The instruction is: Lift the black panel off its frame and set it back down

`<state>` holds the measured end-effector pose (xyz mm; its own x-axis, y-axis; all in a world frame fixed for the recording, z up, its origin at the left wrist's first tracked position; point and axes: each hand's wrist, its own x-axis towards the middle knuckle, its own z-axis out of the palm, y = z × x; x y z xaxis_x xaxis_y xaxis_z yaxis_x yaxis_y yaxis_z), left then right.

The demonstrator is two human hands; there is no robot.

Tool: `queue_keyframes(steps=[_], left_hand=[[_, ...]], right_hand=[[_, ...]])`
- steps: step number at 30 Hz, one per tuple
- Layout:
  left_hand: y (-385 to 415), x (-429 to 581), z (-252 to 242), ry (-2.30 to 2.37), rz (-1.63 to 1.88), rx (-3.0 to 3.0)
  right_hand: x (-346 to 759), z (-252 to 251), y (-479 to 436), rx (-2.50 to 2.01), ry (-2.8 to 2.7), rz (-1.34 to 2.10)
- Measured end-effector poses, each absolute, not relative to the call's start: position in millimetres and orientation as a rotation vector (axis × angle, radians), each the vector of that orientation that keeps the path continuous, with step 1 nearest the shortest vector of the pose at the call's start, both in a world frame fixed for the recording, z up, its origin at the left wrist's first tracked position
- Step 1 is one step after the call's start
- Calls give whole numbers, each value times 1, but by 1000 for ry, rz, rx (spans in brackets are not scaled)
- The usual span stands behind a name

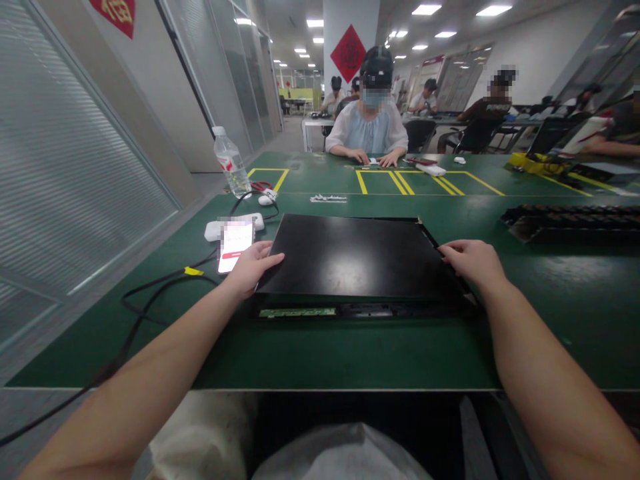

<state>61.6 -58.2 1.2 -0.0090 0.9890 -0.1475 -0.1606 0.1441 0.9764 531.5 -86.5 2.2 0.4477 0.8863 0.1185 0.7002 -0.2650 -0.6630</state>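
Observation:
A flat, glossy black screen panel (350,257) lies over a black frame (390,311) on the green table. The panel's near edge sits a little above the frame, where a green circuit board strip (297,312) shows. My left hand (253,267) grips the panel's left edge, thumb on top and the other fingers partly hidden. At the right edge, my right hand (473,263) is closed with its fingertips pinching where panel and frame rim meet. Whether it also holds the rim I cannot tell.
Left of the panel are a lit phone (236,247), a white device (213,231), black cables (145,307) and a water bottle (233,163). A long black part (575,223) lies at right. Across the green table (350,360) sits a co-worker (369,127).

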Motion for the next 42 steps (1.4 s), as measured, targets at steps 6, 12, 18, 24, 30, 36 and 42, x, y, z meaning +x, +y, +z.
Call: queue_keyframes(steps=[6, 12, 18, 24, 30, 36, 42], left_hand=[[-58, 62, 0, 1189, 1178, 1016], [-58, 64, 0, 1199, 1182, 1005], [-57, 64, -1, 1224, 1181, 1004], [-57, 64, -2, 1222, 1178, 1033], [-58, 67, 1, 1219, 1172, 1028], [-61, 69, 7, 1257, 1144, 1020], [-62, 70, 8, 1254, 1143, 1011]], right_hand=[[529, 6, -88, -2176, -1419, 226], [529, 7, -87, -2205, -1411, 254], [528, 6, -87, -2188, -1392, 275], [527, 6, -87, -2195, -1396, 258], [524, 8, -88, -2215, -1405, 246], [526, 7, -87, -2220, -1413, 259], [527, 6, -87, -2218, -1403, 239]])
